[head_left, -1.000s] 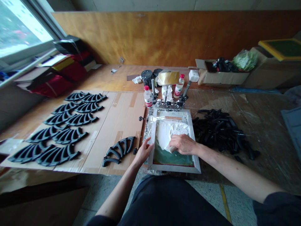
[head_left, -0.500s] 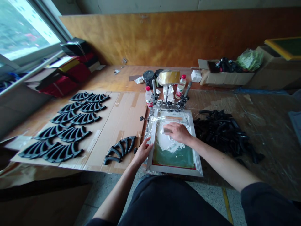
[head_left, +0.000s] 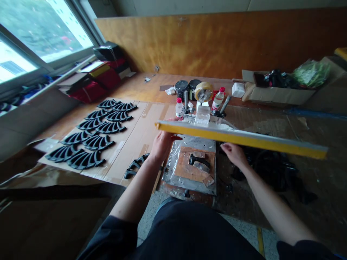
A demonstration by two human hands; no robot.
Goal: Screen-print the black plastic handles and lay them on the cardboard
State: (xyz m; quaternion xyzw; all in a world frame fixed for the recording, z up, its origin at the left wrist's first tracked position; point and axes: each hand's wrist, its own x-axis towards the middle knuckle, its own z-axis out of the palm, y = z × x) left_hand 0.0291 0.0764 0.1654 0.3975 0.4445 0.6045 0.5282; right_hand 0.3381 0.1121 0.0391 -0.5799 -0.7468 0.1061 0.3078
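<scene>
The screen-printing frame is tilted up and seen nearly edge-on, its long yellow and grey side stretching across the view. My left hand is closed on its left end, some fingers hidden behind it. Just below the frame's middle is my right hand, fingers curled together; whatever they hold, if anything, I cannot make out. Between my forearms lies a metal base plate with a brown wooden block on it. A curved black plastic piece rests on that block.
Fanned rows of black pieces cover the cardboard at left, with a smaller group nearer. A dark heap of pieces lies at right. Behind stand red-capped bottles, black tubs, a tape roll and a cardboard box.
The frame has come up off the base, uncovering the plate and black piece. My right hand has left the white ink and moved right; my left hand has risen with the frame.
</scene>
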